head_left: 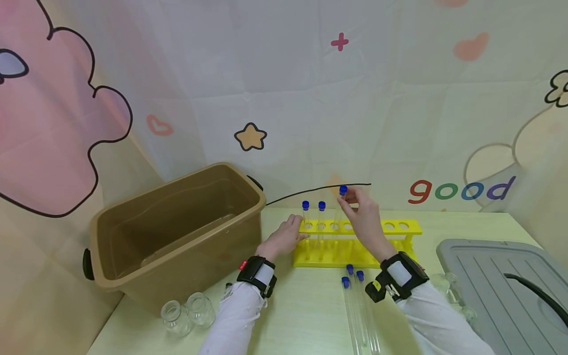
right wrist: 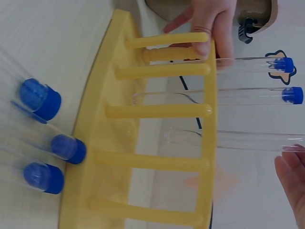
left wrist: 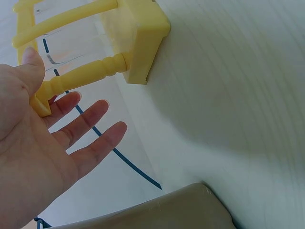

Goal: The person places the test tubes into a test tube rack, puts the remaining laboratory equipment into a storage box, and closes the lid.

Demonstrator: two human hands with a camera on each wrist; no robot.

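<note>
Your right hand (head_left: 366, 217) pinches a test tube (right wrist: 248, 140) near-vertical, blue cap up, rounded end down; your left hand (head_left: 283, 237) grips the yellow rack's (head_left: 319, 261) end.

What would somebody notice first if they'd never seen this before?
Probably the bright yellow test tube rack on the table, with two blue-capped test tubes standing towards its left end, where the left hand grips it. Over the rack, the right hand pinches another test tube near its blue cap. The big brown plastic tub on the left could catch the eye too.
</note>
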